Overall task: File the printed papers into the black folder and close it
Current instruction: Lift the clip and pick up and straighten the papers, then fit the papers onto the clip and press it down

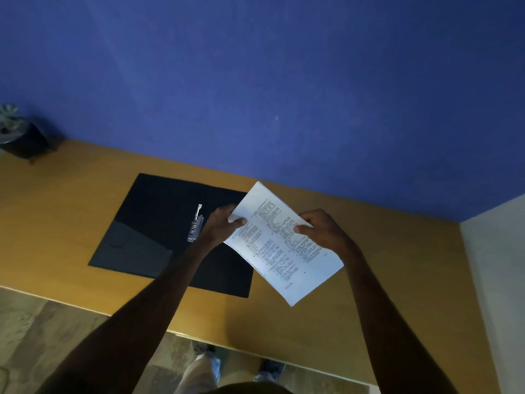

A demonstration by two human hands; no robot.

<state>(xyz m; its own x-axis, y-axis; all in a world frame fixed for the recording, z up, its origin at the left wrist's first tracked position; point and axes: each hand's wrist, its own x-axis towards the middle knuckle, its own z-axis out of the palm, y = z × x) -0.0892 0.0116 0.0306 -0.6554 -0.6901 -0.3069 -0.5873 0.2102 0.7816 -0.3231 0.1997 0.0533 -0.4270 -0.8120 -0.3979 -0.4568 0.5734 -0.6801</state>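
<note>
The black folder (159,223) lies open and flat on the wooden desk (284,322), with its metal fastener (196,224) showing along the middle fold. A thin stack of printed papers (284,245) is held above the desk, over the folder's right edge, tilted. My left hand (223,226) grips the stack's left edge, thumb on top. Gripping its far right edge, thumb also on top, is my right hand (321,230). The folder's right half is partly hidden by my left arm and the papers.
A small potted plant in a dark pot (17,135) stands at the desk's far left corner against the blue wall (284,81). A pale wall (500,265) borders the desk on the right. The desk's front edge runs below my arms, with floor and feet beyond.
</note>
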